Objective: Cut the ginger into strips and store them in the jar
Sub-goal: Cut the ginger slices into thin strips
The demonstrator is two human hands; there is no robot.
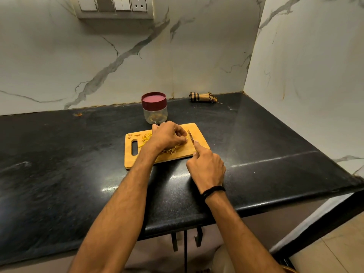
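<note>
- 2 hands, both over 1 board [199, 134]; the wooden board has a handle slot at its left end and lies flat on the table [78, 154].
- Left hand [167, 136]: fingers curled, tips clamped down on the ginger [146, 138] just beside the blade.
- Right hand [206, 168]: fingers wrapped on 1 knife [190, 135], index finger stretched along the blade's back. The handle is hidden in the fist. The blade tip points away from the person, over the right half of the board.
- Ginger: yellow strips scattered on the board's left and middle, partly under the left hand. Too many and too small to count.
- A few brown bits [130, 135] sit at the board's far left corner.
- 1 jar [155, 115]: clear, upright, just behind the board's far edge. 1 maroon lid [154, 99] is on it. Something yellowish shows at the bottom, can't tell what.
- 1 black band [213, 191] on the right wrist.
- 1 folded checked cloth [202, 97] lies at the back by the wall, well apart from the board.
- Table: black speckled stone, glossy, running into a corner on the right. 1 orange speck [78, 114] sits near the wall on the left.
- Walls [78, 56]: white marble with grey veins, on two sides.
- 1 switch panel [114, 6] up top, with 1 socket.
- Beige floor tiles [334, 243] at lower right.
</note>
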